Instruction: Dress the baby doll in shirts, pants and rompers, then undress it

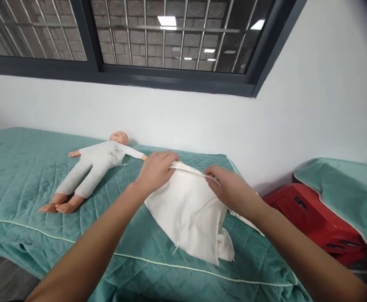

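Observation:
A white cloth garment (190, 209) hangs from both hands over the green bed cover, its lower folds reaching the cover. My left hand (158, 168) is closed on one end of its top edge. At the other end, my right hand (226, 184) pinches the same edge, which is stretched between the two. A bunched part shows at the garment's lower right corner. To the left a baby doll (98, 163) in a white suit lies on its back, arms spread, feet bare. The doll's hand is close behind my left hand.
The green quilted bed cover (22, 167) has pale piping along its edge. A red plastic stool (312, 218) stands right of the bed, with green fabric (353, 188) over it. Behind are a white wall (183, 117) and a barred window (171, 42).

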`<state>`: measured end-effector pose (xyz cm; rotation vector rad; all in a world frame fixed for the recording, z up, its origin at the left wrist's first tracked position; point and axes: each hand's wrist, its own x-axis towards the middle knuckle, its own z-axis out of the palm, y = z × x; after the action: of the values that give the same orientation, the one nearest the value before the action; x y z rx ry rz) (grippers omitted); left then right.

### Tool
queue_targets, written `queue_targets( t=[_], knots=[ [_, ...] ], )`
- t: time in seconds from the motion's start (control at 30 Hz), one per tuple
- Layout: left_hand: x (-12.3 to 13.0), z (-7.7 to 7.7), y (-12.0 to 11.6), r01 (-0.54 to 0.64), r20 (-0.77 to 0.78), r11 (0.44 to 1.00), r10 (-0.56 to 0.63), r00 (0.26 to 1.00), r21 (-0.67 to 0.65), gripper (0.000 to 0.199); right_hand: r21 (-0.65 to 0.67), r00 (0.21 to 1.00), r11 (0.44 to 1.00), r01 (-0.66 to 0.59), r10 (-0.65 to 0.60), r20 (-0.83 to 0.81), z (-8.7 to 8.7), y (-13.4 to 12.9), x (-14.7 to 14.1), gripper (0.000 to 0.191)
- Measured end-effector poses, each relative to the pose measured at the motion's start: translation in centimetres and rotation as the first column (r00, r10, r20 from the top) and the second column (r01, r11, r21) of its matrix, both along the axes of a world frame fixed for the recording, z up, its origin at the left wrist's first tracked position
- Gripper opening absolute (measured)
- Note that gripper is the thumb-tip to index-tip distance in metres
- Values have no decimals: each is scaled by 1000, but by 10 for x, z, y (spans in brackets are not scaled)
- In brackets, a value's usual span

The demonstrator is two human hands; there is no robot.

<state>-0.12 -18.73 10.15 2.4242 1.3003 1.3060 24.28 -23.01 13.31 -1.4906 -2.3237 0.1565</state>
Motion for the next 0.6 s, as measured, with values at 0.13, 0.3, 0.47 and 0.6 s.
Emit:
queue_targets(
  t=[0.13, 0.3, 0.47, 0.6],
  knots=[
    [-24, 38, -20, -286, -51, 950, 293, 955, 123, 20, 261, 992, 963, 64, -89, 86, 28, -1, 6, 31],
    [-59, 37, -36, -435, 1, 888, 440, 898, 147, 19, 360, 986, 924, 130, -84, -141, 26, -1, 17, 33],
    [-87, 16, -53, -493, -32, 867, 492, 870, -74, 24, 197, 889, 932, 305, -204, -410, 8, -4, 28, 25],
    [-102, 16, -55, -528, -122, 823, 514, 849, -208, 25, 119, 831, 903, 413, -320, -456, -1, -1, 36, 25]
  ],
)
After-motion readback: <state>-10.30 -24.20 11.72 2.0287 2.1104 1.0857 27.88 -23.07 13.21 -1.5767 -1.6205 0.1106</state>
